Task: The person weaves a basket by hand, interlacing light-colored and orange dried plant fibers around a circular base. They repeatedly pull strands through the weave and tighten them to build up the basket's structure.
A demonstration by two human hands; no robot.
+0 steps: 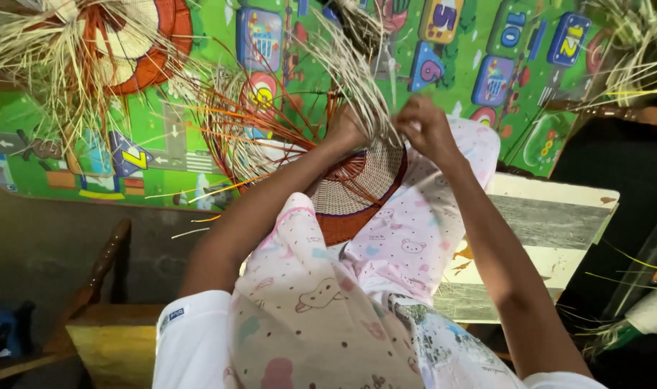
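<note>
far left of hands: finished-looking woven piece (130,43) with an orange-red ring and loose pale straw ends, lying on the mat, well apart from both hands
below left hand: wooden chair arm (98,277) and a yellowish wooden block (116,346), near the left elbow
under everything: green play mat (163,155) with road and cartoon prints, spread past the hands
mat prints: blue rounded squares with cupcake and numeral pictures above the hands; a yellow arrow sign patch left of the left hand; red-and-white round shape just beside the orange strands
left hand (345,130): pressed on the upper rim of the woven disc, fingers hidden among strands; cannot tell if it grips
in the way: fan of orange-brown strands (271,137) spreads left of the left hand and covers the mat there
woven disc (357,187): between and just below both hands, resting on the lap; round, tight pale weave in the centre, dark red-brown border, part hidden by the knee
pale straw bundle (357,72): rises from the disc rim up between the hands
right hand (425,126): fingers pinched shut on pale straws at the disc's upper right edge
lap: pink printed fabric (407,238) with small animal figures
right of right hand: white-and-grey painted board (551,223), near the right forearm
far right: more loose straw (631,50) at the top corner, well apart
</note>
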